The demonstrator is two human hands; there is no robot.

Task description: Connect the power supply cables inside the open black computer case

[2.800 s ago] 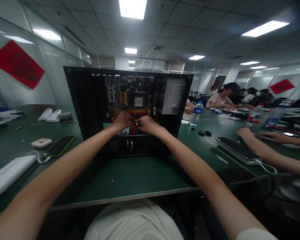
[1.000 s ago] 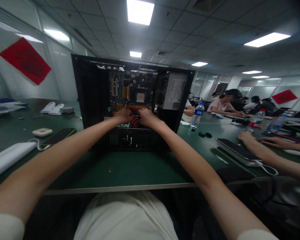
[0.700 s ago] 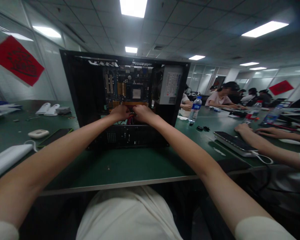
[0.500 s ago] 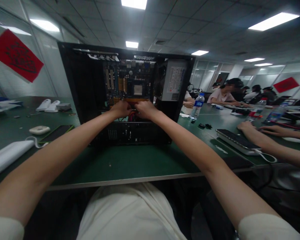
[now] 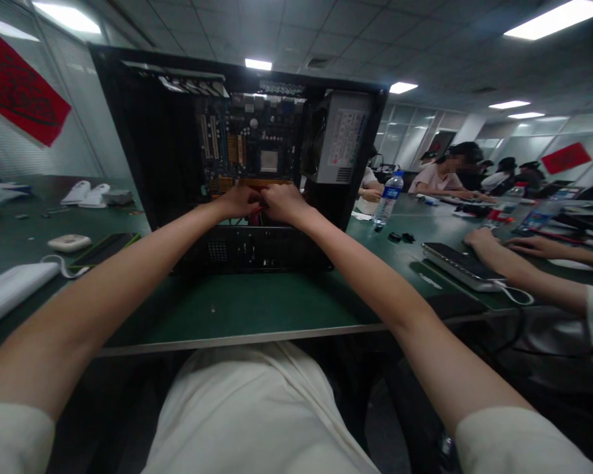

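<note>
A black computer case (image 5: 296, 253) stands open-sided before me on the green table (image 5: 257, 306). Inside it, a motherboard (image 5: 252, 138) fills the back, and a power supply (image 5: 344, 138) sits at the upper right. My left hand (image 5: 240, 201) and my right hand (image 5: 282, 201) reach over the case's near edge, almost meeting at the lower part of the board. Both have curled fingers, and whatever is between them is too small or hidden to name. Red cables (image 5: 255, 217) show just below the hands, along with the orange slots (image 5: 264, 184) behind them.
Left on the table lie a white power bank (image 5: 17, 289), a dark phone (image 5: 111, 249) and a small pale case (image 5: 69, 243). To the right stand a water bottle (image 5: 389, 201) and a device with a white cable (image 5: 462, 266), near another person's hands (image 5: 484, 240).
The view has tilted slightly, so the case sits higher and larger in the picture. Both hands stay at the same spot inside the case, with fingers a little closer together.
</note>
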